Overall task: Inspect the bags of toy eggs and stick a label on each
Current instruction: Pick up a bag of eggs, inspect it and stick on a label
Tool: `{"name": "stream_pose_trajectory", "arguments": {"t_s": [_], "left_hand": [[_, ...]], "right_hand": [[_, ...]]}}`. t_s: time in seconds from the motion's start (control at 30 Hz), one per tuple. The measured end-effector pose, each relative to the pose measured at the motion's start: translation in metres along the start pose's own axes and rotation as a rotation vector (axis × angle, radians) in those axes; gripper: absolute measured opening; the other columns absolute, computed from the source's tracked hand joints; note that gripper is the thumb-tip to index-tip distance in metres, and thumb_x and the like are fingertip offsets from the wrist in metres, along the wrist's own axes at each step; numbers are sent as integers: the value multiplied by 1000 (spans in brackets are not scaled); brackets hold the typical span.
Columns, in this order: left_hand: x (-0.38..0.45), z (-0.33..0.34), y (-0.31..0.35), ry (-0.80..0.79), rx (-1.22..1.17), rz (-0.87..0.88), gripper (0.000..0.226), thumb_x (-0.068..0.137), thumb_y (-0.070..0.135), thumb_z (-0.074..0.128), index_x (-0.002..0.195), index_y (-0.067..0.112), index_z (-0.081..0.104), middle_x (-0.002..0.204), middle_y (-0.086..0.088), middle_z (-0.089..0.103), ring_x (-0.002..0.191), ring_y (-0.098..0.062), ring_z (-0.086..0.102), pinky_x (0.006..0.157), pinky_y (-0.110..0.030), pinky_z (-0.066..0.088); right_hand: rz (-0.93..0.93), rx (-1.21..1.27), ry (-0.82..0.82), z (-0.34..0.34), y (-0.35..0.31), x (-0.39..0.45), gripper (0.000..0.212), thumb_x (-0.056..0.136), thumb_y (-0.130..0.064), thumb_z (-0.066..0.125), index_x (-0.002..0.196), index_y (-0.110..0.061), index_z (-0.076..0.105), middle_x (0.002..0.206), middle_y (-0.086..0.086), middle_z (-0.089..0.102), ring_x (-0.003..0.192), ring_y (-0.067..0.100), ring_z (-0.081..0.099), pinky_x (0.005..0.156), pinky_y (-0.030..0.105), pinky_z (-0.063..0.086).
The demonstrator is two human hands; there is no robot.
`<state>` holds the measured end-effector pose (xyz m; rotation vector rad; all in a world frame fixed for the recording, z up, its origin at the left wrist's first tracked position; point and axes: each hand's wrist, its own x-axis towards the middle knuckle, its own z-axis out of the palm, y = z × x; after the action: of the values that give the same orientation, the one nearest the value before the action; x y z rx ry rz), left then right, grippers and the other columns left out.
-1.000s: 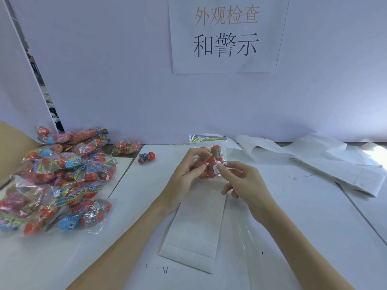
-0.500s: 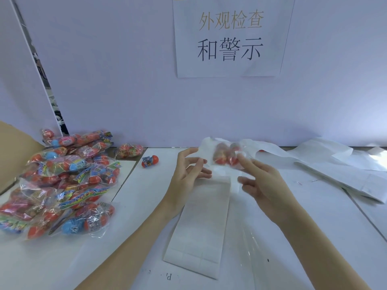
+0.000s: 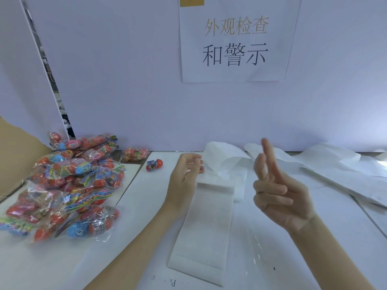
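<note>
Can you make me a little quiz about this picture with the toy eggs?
1. True or false: the left hand is holding a bag of eggs.
2. Where is the pile of egg bags? A) right of the hands B) left of the hands C) on the wall
3. Fill in: one loose toy egg lies on the white ____, between the pile and the left hand.

Key:
1. False. Both it and the right hand hold nothing.
2. B
3. table

Bonus look: a white label sheet lies between the hands.
</note>
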<state>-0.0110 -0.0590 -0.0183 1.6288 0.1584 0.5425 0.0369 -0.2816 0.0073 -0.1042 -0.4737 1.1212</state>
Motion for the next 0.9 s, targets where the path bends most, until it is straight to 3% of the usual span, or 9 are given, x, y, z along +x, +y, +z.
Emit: {"name": "stream_pose_trajectory", "arguments": {"t_s": [0.1,0.17,0.23,0.3,0.37,0.53,0.67,0.77,0.9], "left_hand": [[15,-22,2,196,293,56,9,103,19,61,112,17,64,113,0,64,110,-25,63,84,-18,46],[23,-51,-2,310,793,100,20,100,15,63,118,9,63,124,-13,56,120,-37,51,98,-36,41],[27,-80,-9,373,1315,-50,36,97,22,65,130,9,58,144,-25,43,136,-44,37,110,-56,30],[27,-101,-10,333,1533,-340,52,97,30,61,144,12,47,159,-31,25,149,-50,20,117,-69,17],[28,-110,-11,292,1552,-450,57,96,30,59,147,12,41,160,-33,21,150,-51,18,118,-67,18],[29,-104,-9,274,1535,-243,58,89,13,67,140,8,40,138,-22,44,125,-39,46,101,-44,36],[28,-95,-2,338,1282,42,46,90,-2,62,133,-1,48,134,-25,49,122,-43,48,98,-47,36],[27,-81,5,343,1006,310,42,92,-2,67,131,-5,52,141,-29,46,132,-46,43,108,-47,37],[16,-49,16,254,753,583,51,95,12,69,141,-1,50,146,-20,46,138,-32,44,113,-17,34]], "right_hand": [[-18,-198,74,-9,4,3,43,110,-11,44,151,-16,54,131,8,68,79,17,62,61,20,52],[-47,-390,221,-14,6,3,47,96,-16,72,142,-22,64,114,-2,73,69,9,60,51,16,49],[-56,-458,327,-18,7,5,59,81,-19,88,137,-23,69,107,-5,73,64,7,56,46,15,44],[-61,-488,391,-17,9,8,66,73,-20,93,135,-21,70,106,-3,72,64,7,55,45,15,42],[-57,-514,441,-17,10,10,70,69,-22,96,134,-19,71,104,-2,72,65,8,55,46,15,42],[-44,-579,502,-19,10,13,71,67,-25,97,133,-16,71,101,-1,71,67,10,57,48,18,44],[-27,-587,539,-23,9,13,73,64,-25,96,132,-13,72,105,2,71,67,11,57,49,19,45],[-25,-570,544,-25,7,13,73,64,-25,96,132,-13,72,123,5,73,72,12,63,50,19,47],[-38,-550,538,-25,6,13,56,90,-28,77,143,-16,64,146,11,62,92,14,73,53,17,51]]}}
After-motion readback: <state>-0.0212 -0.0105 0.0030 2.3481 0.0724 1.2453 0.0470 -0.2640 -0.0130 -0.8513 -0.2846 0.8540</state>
